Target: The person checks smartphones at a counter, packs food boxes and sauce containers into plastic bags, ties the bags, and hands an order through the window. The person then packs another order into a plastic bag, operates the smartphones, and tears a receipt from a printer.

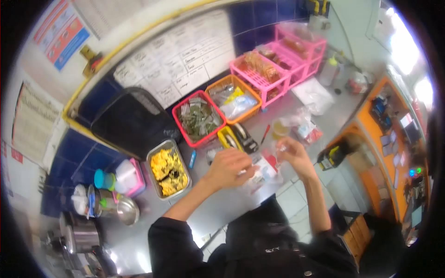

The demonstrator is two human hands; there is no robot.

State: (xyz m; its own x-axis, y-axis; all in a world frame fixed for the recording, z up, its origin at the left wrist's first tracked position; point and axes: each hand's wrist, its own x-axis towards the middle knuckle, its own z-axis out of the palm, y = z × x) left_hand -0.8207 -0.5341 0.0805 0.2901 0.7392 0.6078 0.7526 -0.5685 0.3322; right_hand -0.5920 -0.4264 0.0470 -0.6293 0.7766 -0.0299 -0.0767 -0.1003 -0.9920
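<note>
My left hand (232,167) is closed, its fingers curled round a small whitish thing too blurred to name. To its right, my right hand (294,156) pinches something small and clear that I cannot make out. Between and just below the hands is a clear plastic packet (265,170) with white and red parts; whether either hand grips it, I cannot tell. Beyond the left hand stands a black and yellow tape dispenser (244,144). A red pen (265,133) lies beyond the packet, near a small yellowish container (280,130).
Left on the steel counter (204,197) are a metal tray (189,182) of yellow and dark food and a blue cutter (192,158). Behind stand a red basket (177,121) of sachets, an orange basket (256,109) and pink racks (296,69). An orange shelf (366,139) stands at right.
</note>
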